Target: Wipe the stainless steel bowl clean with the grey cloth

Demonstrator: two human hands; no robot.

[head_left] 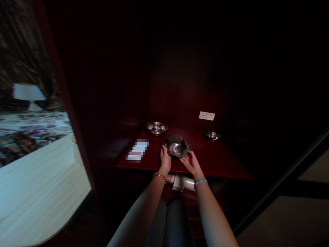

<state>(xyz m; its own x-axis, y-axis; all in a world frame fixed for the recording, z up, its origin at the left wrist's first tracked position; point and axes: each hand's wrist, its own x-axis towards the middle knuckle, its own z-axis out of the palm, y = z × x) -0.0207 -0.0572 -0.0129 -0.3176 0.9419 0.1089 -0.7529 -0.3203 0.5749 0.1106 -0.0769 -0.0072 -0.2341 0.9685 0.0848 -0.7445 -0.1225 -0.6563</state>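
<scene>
A shiny metal bowl (175, 144) is turned with its base up, above the dark red shelf (218, 161). My left hand (166, 160) grips its left side, thumb up along the rim. My right hand (191, 163) supports the near right of the rim from below, its fingers partly hidden. At the bowl's right edge hangs a small grey cloth-like piece (187, 151), close to my right fingers. Behind the bowl to the left stands a wider metal bowl (156, 128); a smaller one (213, 136) sits at the back right.
A blurred-out white rectangle (138, 150) lies on the shelf's left. A white socket panel (207, 116) is on the back wall. Below the shelf, white items (183, 183) show behind my wrists. Leftward, past a dark partition, are a pale table (41, 185) and a lamp (29, 94).
</scene>
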